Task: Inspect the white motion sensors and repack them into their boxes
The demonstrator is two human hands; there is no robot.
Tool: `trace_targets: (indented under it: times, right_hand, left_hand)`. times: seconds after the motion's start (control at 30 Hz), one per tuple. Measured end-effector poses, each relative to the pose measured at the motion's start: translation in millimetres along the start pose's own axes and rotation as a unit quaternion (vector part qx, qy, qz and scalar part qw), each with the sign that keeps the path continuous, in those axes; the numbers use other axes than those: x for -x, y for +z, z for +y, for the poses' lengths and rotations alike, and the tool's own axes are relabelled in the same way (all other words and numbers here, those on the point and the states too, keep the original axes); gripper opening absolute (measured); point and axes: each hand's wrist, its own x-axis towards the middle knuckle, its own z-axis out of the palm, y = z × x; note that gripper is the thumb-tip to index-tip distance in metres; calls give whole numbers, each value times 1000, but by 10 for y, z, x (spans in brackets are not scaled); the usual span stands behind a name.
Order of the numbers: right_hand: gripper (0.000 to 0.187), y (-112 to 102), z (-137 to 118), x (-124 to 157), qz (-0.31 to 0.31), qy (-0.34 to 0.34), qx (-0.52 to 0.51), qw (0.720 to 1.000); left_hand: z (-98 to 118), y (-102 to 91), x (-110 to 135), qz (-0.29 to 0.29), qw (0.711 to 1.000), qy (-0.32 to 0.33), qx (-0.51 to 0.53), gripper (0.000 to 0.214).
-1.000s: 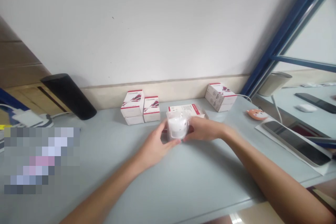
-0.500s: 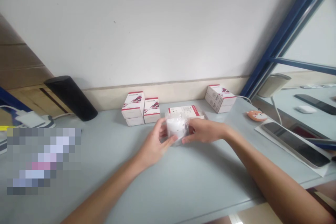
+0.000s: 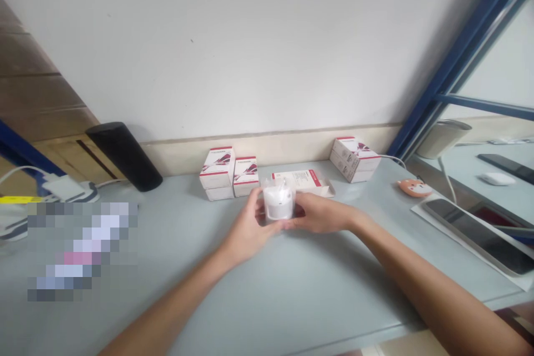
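Pale wall (image 3: 292, 55) across the top of the frame, then a grey-blue worktop (image 3: 267, 300) over the lower half; blue frame (image 3: 454, 58) slanting down the upper right, reflective-looking pane (image 3: 500, 61) beside it; dark flat slab (image 3: 479, 236) on a white sheet (image 3: 422, 212) at lower right, maybe set that far over to avoid the right forearm (image 3: 417, 270); black cylinder (image 3: 125, 156) at middle left, leaning in view, possibly just wide-lens stretch.

Left hand (image 3: 246, 228) left of centre, right hand (image 3: 321, 213) right of centre; both closed around the same item from opposite sides, thumbs nearly meeting low in front, probably for an even, steady grip without covering the face.

Two-high stack of white-and-red boxes (image 3: 217, 172) centre left near the wall, single matching box (image 3: 246, 177) just beside; another stack (image 3: 354, 161) right of centre, likewise far back, likely for elbow room; opened carton (image 3: 296, 178) lying flat behind the hands, flap (image 3: 329, 188) toward the right, handy spot.

Small stuff: white rounded device (image 3: 278, 206) in clear plastic (image 3: 283, 183), dead centre, upright between both hands; can't tell if lifted or resting; orange-and-white animal-face toy (image 3: 414, 188) at right, just above the slab.
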Motion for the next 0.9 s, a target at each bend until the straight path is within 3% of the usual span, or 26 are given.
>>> trace_targets:
  times: [0.13,0.33,0.53,0.63,0.77,0.83,0.9]
  right_hand:
    - [51,117,-38,-45,58,-29,-20,998]
    - [25,127,-140,-94,114,15,-106,988]
    - [23,68,-146,-127,198,44,-196,960]
    - [36,65,-162,-122,245,62,-250,935]
    - [60,205,-160,-129,185,65,-298,934]
    - [60,321,-136,-166,182,65,-304,933]
    - [52,413,-110,-216,222,65,-308,923]
  left_hand:
    - [87,-90,-33,63,994,-40,82,73]
    - [284,-125,-54,83,960,-19,265,63]
    - [285,-190,-94,100,932,-78,340,46]
    - [255,-231,-114,108,931,-55,344,41]
    - [199,-233,-125,118,941,-22,315,39]
    - [184,-214,-125,122,942,-21,313,37]
    - [189,-193,-124,122,939,-32,320,38]
